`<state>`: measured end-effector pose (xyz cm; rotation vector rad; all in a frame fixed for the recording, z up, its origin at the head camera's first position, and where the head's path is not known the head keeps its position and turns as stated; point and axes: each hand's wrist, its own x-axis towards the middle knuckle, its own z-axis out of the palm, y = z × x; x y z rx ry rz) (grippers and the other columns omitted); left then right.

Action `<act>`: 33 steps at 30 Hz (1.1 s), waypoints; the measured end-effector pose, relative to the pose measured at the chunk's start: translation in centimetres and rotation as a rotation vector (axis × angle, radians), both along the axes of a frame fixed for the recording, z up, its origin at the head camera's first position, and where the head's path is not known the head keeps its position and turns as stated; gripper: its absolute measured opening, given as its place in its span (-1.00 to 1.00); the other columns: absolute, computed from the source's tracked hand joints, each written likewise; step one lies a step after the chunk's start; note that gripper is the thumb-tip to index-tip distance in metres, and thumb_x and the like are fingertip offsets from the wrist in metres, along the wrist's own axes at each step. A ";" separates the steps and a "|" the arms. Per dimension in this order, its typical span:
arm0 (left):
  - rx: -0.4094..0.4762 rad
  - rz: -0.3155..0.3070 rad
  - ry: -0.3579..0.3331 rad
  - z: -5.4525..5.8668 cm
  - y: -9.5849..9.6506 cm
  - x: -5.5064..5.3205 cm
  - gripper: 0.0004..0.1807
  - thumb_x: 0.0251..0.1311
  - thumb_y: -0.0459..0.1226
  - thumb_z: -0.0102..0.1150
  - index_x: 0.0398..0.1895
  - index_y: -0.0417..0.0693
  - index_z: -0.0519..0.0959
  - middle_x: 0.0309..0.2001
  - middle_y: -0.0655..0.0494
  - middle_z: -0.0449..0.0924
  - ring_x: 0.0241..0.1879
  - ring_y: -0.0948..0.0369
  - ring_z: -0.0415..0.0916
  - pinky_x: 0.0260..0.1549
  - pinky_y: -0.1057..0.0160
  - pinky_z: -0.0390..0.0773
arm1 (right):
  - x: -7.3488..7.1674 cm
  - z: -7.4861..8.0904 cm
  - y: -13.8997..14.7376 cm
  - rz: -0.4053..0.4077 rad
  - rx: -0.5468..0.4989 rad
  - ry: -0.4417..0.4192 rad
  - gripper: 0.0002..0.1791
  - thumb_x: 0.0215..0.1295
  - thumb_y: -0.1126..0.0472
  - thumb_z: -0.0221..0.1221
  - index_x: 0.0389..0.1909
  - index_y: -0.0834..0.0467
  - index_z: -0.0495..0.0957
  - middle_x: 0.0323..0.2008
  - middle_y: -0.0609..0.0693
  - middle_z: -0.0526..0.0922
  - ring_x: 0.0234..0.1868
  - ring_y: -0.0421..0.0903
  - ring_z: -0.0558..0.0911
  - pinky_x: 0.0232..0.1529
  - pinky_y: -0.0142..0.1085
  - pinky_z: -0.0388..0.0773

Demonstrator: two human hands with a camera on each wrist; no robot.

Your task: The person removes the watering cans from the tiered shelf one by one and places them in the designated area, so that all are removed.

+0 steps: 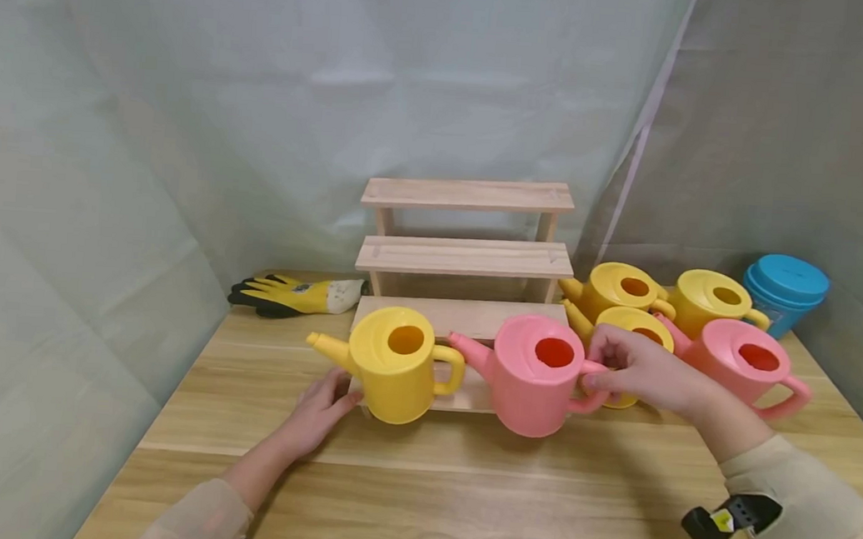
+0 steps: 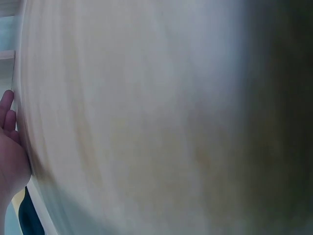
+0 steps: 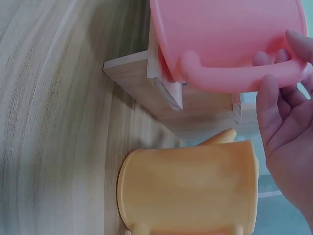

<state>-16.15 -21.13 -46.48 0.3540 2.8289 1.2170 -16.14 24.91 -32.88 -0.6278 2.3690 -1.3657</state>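
Observation:
My right hand (image 1: 638, 372) grips the handle of a pink watering can (image 1: 532, 385), thumb on one side and fingers round the other. In the right wrist view the base of this can (image 3: 225, 34) is at the lowest board of a wooden step shelf (image 1: 464, 258). Left of it, a yellow watering can (image 1: 396, 384) sits at the front of the same board, spout pointing left. My left hand (image 1: 314, 416) rests low at the shelf's left end, fingers loosely bent; the yellow can is just beside it. Whether the left fingertips touch the shelf is unclear.
At right stand several yellow watering cans, one of them (image 1: 711, 301) at the back, and another pink watering can (image 1: 741, 358). A blue lidded tub (image 1: 785, 290) is behind them. Yellow-and-black work gloves (image 1: 294, 295) lie left of the shelf. Grey sheets surround the wooden table (image 1: 460, 505).

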 end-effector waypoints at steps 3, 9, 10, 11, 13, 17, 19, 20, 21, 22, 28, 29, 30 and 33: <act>-0.002 0.000 0.002 0.1 0.1 0.0 -0.53 0.33 0.07 -0.08 0.21 0.11 0.24 0.11 -0.14 0.45 0.16 -0.11 0.22 0.12 -0.22 0.00 | 0.0 0.0 0.5 0.005 -0.008 -0.018 -0.76 0.20 0.17 0.26 -0.30 0.10 0.37 -0.39 0.15 0.52 -0.43 0.10 0.49 -0.45 -0.18 0.53; -0.006 -0.002 -0.009 0.1 0.2 0.1 -0.52 0.34 0.08 -0.09 0.21 0.09 0.24 0.11 -0.15 0.44 0.16 -0.11 0.20 0.12 -0.21 -0.01 | 0.6 0.1 2.1 -0.005 -0.002 -0.012 -0.81 0.23 0.25 0.22 -0.29 0.10 0.36 -0.36 0.14 0.53 -0.39 0.07 0.51 -0.42 -0.14 0.54; -0.005 -0.002 -0.009 0.1 0.2 0.1 -0.52 0.34 0.08 -0.09 0.21 0.09 0.24 0.11 -0.15 0.44 0.16 -0.11 0.20 0.12 -0.21 -0.01 | 0.8 0.1 2.5 -0.007 0.000 -0.010 -0.82 0.23 0.26 0.21 -0.29 0.11 0.36 -0.35 0.14 0.53 -0.38 0.06 0.51 -0.42 -0.15 0.54; -0.003 -0.004 -0.008 0.1 0.3 0.1 -0.52 0.34 0.08 -0.09 0.20 0.09 0.24 0.10 -0.15 0.44 0.16 -0.11 0.21 0.12 -0.21 -0.01 | 1.0 0.1 2.9 -0.012 0.006 -0.011 -0.81 0.23 0.26 0.21 -0.29 0.11 0.35 -0.35 0.14 0.53 -0.39 0.05 0.51 -0.43 -0.15 0.54; -0.001 -0.006 -0.006 0.0 0.3 0.1 -0.53 0.34 0.07 -0.09 0.20 0.09 0.24 0.11 -0.15 0.44 0.17 -0.11 0.20 0.12 -0.21 -0.01 | 1.4 0.2 3.8 -0.018 0.020 -0.021 -0.80 0.23 0.26 0.20 -0.28 0.11 0.33 -0.35 0.14 0.53 -0.38 0.04 0.52 -0.42 -0.16 0.54; -0.004 -0.011 0.012 0.0 0.2 0.0 -0.56 0.34 0.04 -0.08 0.18 0.10 0.24 0.10 -0.14 0.45 0.16 -0.11 0.22 0.11 -0.23 0.03 | 2.2 0.3 5.5 -0.025 0.032 -0.056 -0.79 0.23 0.26 0.19 -0.26 0.12 0.31 -0.33 0.13 0.53 -0.37 0.04 0.53 -0.42 -0.18 0.55; -0.006 -0.012 0.019 0.0 0.2 0.0 -0.57 0.35 0.03 -0.08 0.18 0.10 0.24 0.09 -0.14 0.46 0.15 -0.11 0.23 0.10 -0.23 0.05 | 2.5 0.4 6.2 -0.035 0.035 -0.066 -0.80 0.24 0.26 0.18 -0.26 0.12 0.32 -0.33 0.14 0.53 -0.35 0.05 0.52 -0.41 -0.19 0.55; -0.003 -0.012 0.023 0.0 0.2 0.0 -0.57 0.35 0.03 -0.08 0.18 0.09 0.25 0.09 -0.14 0.46 0.15 -0.11 0.24 0.10 -0.23 0.05 | 2.7 0.4 6.6 -0.039 0.034 -0.071 -0.81 0.25 0.26 0.18 -0.26 0.12 0.33 -0.32 0.14 0.52 -0.36 0.05 0.52 -0.41 -0.19 0.55; -0.002 -0.012 0.024 0.0 0.2 0.0 -0.56 0.35 0.03 -0.08 0.19 0.09 0.25 0.10 -0.14 0.46 0.15 -0.11 0.24 0.10 -0.23 0.05 | 2.8 0.4 7.0 -0.045 0.034 -0.074 -0.82 0.25 0.26 0.17 -0.26 0.12 0.33 -0.32 0.14 0.51 -0.36 0.06 0.53 -0.42 -0.19 0.55; -0.001 -0.010 0.025 0.0 0.1 0.0 -0.56 0.35 0.03 -0.08 0.19 0.09 0.25 0.09 -0.14 0.46 0.14 -0.11 0.24 0.10 -0.22 0.04 | 3.0 0.4 7.3 -0.054 0.034 -0.077 -0.83 0.26 0.26 0.16 -0.26 0.11 0.33 -0.32 0.14 0.51 -0.35 0.06 0.53 -0.42 -0.18 0.55; 0.004 -0.006 0.029 0.1 0.1 0.1 -0.54 0.35 0.03 -0.08 0.22 0.08 0.24 0.10 -0.16 0.45 0.15 -0.12 0.22 0.11 -0.22 0.01 | 3.7 0.1 9.2 -0.061 0.020 -0.041 -0.82 0.26 0.32 0.11 -0.25 0.03 0.31 -0.32 0.05 0.48 -0.38 0.03 0.51 -0.49 -0.19 0.55; 0.004 -0.006 0.030 0.1 0.1 0.1 -0.54 0.35 0.03 -0.08 0.22 0.08 0.24 0.10 -0.17 0.45 0.15 -0.13 0.22 0.11 -0.22 0.00 | 3.9 0.0 9.5 -0.055 0.013 -0.031 -0.81 0.26 0.33 0.10 -0.25 0.03 0.30 -0.33 0.03 0.48 -0.40 0.03 0.50 -0.52 -0.20 0.54; 0.004 -0.006 0.033 0.1 0.1 0.1 -0.54 0.35 0.03 -0.08 0.23 0.08 0.24 0.10 -0.17 0.45 0.15 -0.13 0.22 0.11 -0.22 0.01 | 4.0 -0.2 9.8 -0.051 0.005 -0.024 -0.80 0.26 0.35 0.10 -0.25 0.02 0.30 -0.34 0.02 0.48 -0.42 0.03 0.50 -0.53 -0.20 0.53; 0.002 -0.006 0.039 0.2 0.2 0.2 -0.54 0.35 0.01 -0.08 0.22 0.07 0.24 0.10 -0.18 0.45 0.15 -0.14 0.22 0.10 -0.22 0.01 | 4.3 -0.8 10.6 -0.042 -0.011 -0.007 -0.78 0.25 0.38 0.09 -0.23 0.02 0.31 -0.37 0.00 0.49 -0.46 0.03 0.49 -0.57 -0.21 0.52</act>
